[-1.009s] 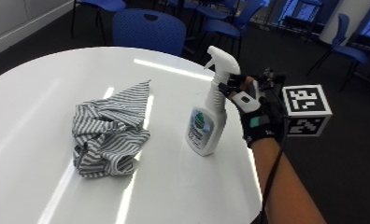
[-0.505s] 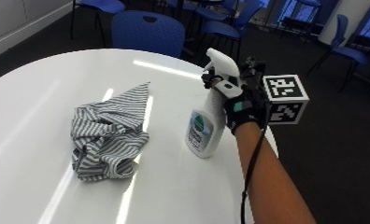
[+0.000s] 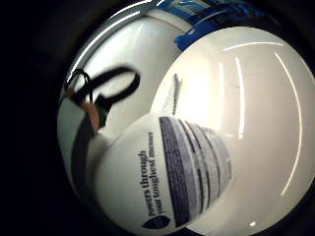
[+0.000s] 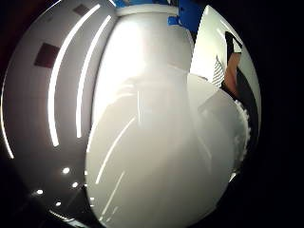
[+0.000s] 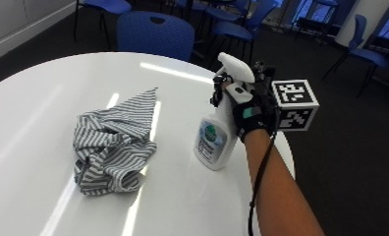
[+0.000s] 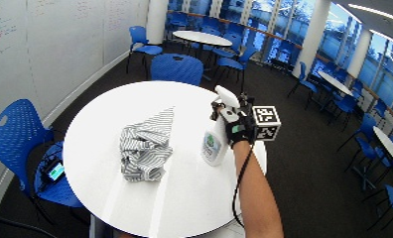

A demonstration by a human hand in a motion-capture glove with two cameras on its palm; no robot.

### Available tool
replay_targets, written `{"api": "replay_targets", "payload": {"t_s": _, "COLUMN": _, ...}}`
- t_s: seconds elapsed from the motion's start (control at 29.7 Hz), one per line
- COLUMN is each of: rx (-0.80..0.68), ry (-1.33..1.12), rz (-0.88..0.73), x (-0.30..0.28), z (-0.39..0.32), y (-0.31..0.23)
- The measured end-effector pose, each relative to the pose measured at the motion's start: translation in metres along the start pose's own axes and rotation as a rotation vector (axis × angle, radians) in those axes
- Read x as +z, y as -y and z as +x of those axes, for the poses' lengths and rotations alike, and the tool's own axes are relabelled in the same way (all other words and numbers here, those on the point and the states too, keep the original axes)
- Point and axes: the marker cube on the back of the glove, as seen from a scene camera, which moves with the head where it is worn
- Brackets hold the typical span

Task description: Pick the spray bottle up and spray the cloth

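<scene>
The gloved right hand (image 5: 252,114) was the grip here, and it sat at the neck of the spray bottle (image 5: 215,142), just under the white trigger head (image 5: 237,68). Its fingers appeared curled round the neck from the far side, though the outside view showed mainly the back of the glove, so how fully they wrapped could not be seen. That hold looked chosen so a finger could reach the trigger while the palm steadied the neck. Both palm views were filled with the bottle's pale, rounded body (image 4: 161,156) and its printed back label (image 3: 192,167), which fitted a hand pressed close against it.

The bottle stood upright with its base apparently on the tabletop (image 5: 44,98), near the edge on the person's side; it did not look lifted yet. It was smooth, glossy white plastic, broad at the shoulder and narrow at the neck, with a green and blue front label (image 5: 209,135). The nozzle pointed roughly toward the cloth.

The cloth (image 5: 113,142) lay well apart from the bottle, further across the tabletop. It was a soft grey-and-white striped fabric, crumpled into a loose heap, with one pointed corner stretched flat away from the person. The tabletop was round, white and shiny, catching long streaks of ceiling light. Blue chairs (image 5: 155,34) stood beyond it.
</scene>
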Motion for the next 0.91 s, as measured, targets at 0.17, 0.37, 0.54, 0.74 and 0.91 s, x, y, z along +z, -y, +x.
{"api": "replay_targets", "payload": {"t_s": 0.17, "rx": -0.023, "ry": -0.004, "rz": -0.008, "x": 0.002, "z": -0.003, "y": -0.003}}
{"api": "replay_targets", "payload": {"t_s": 0.37, "rx": -0.063, "ry": -0.008, "rz": 0.011, "x": 0.010, "z": -0.020, "y": -0.001}}
{"api": "replay_targets", "payload": {"t_s": 0.54, "rx": -0.096, "ry": -0.021, "rz": 0.000, "x": 0.017, "z": -0.029, "y": -0.010}}
{"api": "replay_targets", "payload": {"t_s": 0.74, "rx": -0.105, "ry": -0.026, "rz": 0.013, "x": 0.018, "z": -0.020, "y": -0.019}}
{"api": "replay_targets", "payload": {"t_s": 0.91, "rx": -0.087, "ry": -0.026, "rz": 0.043, "x": 0.014, "z": -0.006, "y": -0.023}}
